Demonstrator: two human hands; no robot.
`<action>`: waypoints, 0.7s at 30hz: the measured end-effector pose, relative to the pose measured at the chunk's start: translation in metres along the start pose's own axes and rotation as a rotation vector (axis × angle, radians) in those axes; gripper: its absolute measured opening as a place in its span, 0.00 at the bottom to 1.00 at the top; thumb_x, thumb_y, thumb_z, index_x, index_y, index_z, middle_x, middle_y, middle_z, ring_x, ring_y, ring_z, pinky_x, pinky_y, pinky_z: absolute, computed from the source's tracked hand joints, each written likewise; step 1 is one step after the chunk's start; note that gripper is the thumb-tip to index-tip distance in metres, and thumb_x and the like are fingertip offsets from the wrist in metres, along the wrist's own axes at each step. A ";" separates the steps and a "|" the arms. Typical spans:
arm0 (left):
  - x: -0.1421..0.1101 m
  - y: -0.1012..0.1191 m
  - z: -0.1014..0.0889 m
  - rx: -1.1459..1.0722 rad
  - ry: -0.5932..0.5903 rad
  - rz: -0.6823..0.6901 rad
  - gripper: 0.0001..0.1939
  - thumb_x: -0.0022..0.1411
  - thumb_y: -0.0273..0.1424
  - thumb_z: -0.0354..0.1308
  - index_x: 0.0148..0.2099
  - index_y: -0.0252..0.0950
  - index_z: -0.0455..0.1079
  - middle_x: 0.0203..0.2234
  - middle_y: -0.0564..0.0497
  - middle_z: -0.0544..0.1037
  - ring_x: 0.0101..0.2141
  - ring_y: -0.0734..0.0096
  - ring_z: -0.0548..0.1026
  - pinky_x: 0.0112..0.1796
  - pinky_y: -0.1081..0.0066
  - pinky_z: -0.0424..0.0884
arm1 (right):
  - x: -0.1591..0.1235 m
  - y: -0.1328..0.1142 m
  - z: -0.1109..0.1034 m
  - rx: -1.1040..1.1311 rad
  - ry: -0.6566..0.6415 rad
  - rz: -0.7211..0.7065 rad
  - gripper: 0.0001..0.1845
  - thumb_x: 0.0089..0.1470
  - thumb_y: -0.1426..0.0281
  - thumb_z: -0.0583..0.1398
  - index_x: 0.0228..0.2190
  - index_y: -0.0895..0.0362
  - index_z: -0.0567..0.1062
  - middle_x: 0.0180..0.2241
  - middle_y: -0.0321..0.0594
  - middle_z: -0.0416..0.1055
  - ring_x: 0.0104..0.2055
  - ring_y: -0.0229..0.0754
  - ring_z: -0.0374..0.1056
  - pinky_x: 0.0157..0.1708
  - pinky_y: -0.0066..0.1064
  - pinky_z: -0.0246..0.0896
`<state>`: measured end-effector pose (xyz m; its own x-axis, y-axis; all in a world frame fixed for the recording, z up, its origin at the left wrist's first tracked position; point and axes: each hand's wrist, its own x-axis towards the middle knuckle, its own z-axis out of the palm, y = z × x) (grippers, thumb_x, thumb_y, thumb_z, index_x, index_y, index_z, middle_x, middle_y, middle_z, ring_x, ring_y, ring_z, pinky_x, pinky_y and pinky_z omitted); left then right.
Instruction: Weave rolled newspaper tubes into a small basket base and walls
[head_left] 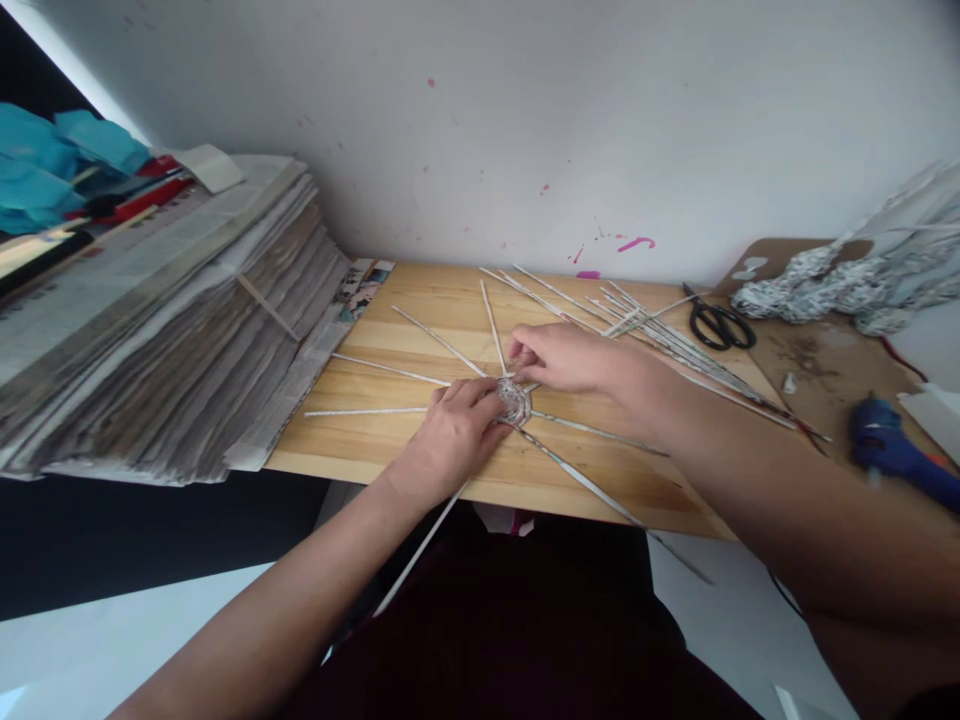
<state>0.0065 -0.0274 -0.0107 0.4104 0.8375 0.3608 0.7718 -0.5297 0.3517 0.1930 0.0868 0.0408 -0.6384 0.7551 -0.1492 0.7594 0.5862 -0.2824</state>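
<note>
While the left hand (461, 420) grips and partly hides the woven disc (515, 402), any grasp by the right hand (559, 357) is unclear.

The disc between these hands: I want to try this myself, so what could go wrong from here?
The disc might shift if the left hand, resting at its edge, lets up. One strip, jutting past the table edge, could get bent. The right arm, close to the loose strips, might nudge them.
</note>
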 end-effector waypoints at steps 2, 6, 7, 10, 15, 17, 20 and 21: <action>0.000 0.000 -0.001 -0.017 -0.004 0.000 0.08 0.64 0.30 0.61 0.46 0.37 0.73 0.53 0.42 0.74 0.53 0.56 0.73 0.50 0.55 0.70 | 0.001 0.001 0.000 -0.016 -0.038 0.012 0.07 0.54 0.66 0.64 0.37 0.51 0.76 0.36 0.34 0.78 0.35 0.40 0.70 0.34 0.29 0.55; 0.000 0.001 -0.006 -0.005 -0.047 0.004 0.07 0.65 0.29 0.59 0.46 0.37 0.73 0.52 0.43 0.75 0.52 0.57 0.74 0.50 0.54 0.69 | 0.001 -0.001 -0.002 -0.081 -0.028 -0.003 0.07 0.55 0.71 0.59 0.35 0.51 0.78 0.36 0.35 0.78 0.35 0.40 0.69 0.34 0.30 0.53; 0.000 0.002 -0.007 0.000 -0.051 0.006 0.07 0.65 0.29 0.59 0.46 0.37 0.72 0.52 0.44 0.75 0.52 0.57 0.74 0.50 0.54 0.68 | 0.000 -0.002 -0.003 -0.085 -0.024 -0.009 0.08 0.56 0.72 0.59 0.35 0.51 0.77 0.36 0.35 0.78 0.36 0.40 0.69 0.34 0.30 0.53; -0.001 0.005 -0.010 0.016 -0.049 0.018 0.07 0.65 0.28 0.58 0.46 0.37 0.72 0.50 0.44 0.76 0.51 0.57 0.74 0.50 0.53 0.68 | 0.000 -0.005 -0.003 -0.090 -0.027 -0.009 0.08 0.57 0.72 0.58 0.36 0.52 0.77 0.36 0.36 0.78 0.36 0.41 0.70 0.33 0.30 0.52; -0.005 0.007 -0.010 0.012 -0.058 0.034 0.07 0.65 0.28 0.58 0.46 0.37 0.72 0.50 0.44 0.77 0.50 0.56 0.74 0.49 0.53 0.70 | 0.000 -0.003 -0.002 -0.146 -0.024 -0.064 0.08 0.58 0.73 0.59 0.36 0.53 0.78 0.40 0.36 0.79 0.41 0.42 0.71 0.38 0.33 0.52; -0.006 0.007 -0.008 -0.005 -0.041 0.030 0.07 0.65 0.28 0.58 0.45 0.37 0.72 0.51 0.42 0.76 0.51 0.55 0.74 0.49 0.52 0.71 | -0.001 0.001 -0.003 -0.198 -0.018 -0.064 0.08 0.58 0.73 0.59 0.37 0.53 0.78 0.40 0.37 0.79 0.42 0.43 0.70 0.41 0.35 0.51; -0.003 0.006 -0.005 -0.048 -0.020 0.033 0.05 0.64 0.27 0.58 0.42 0.33 0.72 0.54 0.37 0.73 0.53 0.54 0.73 0.52 0.52 0.71 | -0.004 0.006 -0.005 -0.295 0.030 -0.062 0.09 0.60 0.71 0.58 0.37 0.51 0.79 0.39 0.39 0.79 0.43 0.47 0.69 0.44 0.39 0.48; -0.001 0.005 -0.004 -0.063 -0.021 0.040 0.04 0.64 0.27 0.58 0.41 0.32 0.72 0.55 0.36 0.72 0.54 0.54 0.73 0.53 0.53 0.71 | -0.005 0.006 -0.005 -0.321 0.055 -0.063 0.09 0.60 0.71 0.58 0.37 0.51 0.79 0.39 0.40 0.79 0.45 0.48 0.67 0.45 0.41 0.47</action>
<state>0.0083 -0.0318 -0.0060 0.4508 0.8180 0.3573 0.7229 -0.5694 0.3914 0.2014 0.0883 0.0442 -0.6842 0.7242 -0.0868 0.7252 0.6881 0.0249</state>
